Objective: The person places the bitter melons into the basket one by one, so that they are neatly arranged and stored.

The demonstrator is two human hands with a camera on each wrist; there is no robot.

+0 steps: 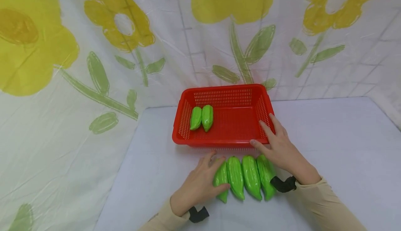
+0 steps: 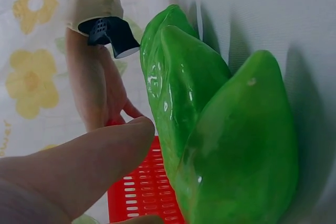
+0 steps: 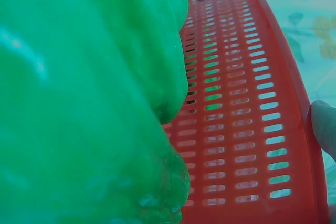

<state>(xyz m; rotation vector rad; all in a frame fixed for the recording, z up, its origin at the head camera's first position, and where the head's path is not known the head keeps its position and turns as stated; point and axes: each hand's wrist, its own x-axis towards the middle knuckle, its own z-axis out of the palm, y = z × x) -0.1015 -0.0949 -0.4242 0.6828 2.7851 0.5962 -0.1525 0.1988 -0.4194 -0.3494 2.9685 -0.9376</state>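
Observation:
Several long, glossy, ridged green pods (image 1: 235, 177) with tapered tips lie side by side in front of a red plastic basket (image 1: 219, 141); their exact kind cannot be told. My left hand (image 1: 200, 181) is over the leftmost pod (image 1: 221, 178), thumb and fingers apart on either side of it; firm contact is not clear. Its thumb (image 2: 105, 161) shows beside the pods in the left wrist view. At the basket's front right corner my right hand (image 1: 282, 149) has its fingers spread, with a fingertip (image 3: 323, 124) at the rim. Two more green pods (image 1: 207, 117) are inside the basket.
The basket has slotted walls and stands at the back of a table with a white cover (image 1: 150, 175). Behind it hangs a white cloth (image 1: 169, 70) printed with yellow flowers. Black bands (image 1: 283, 184) are on both wrists.

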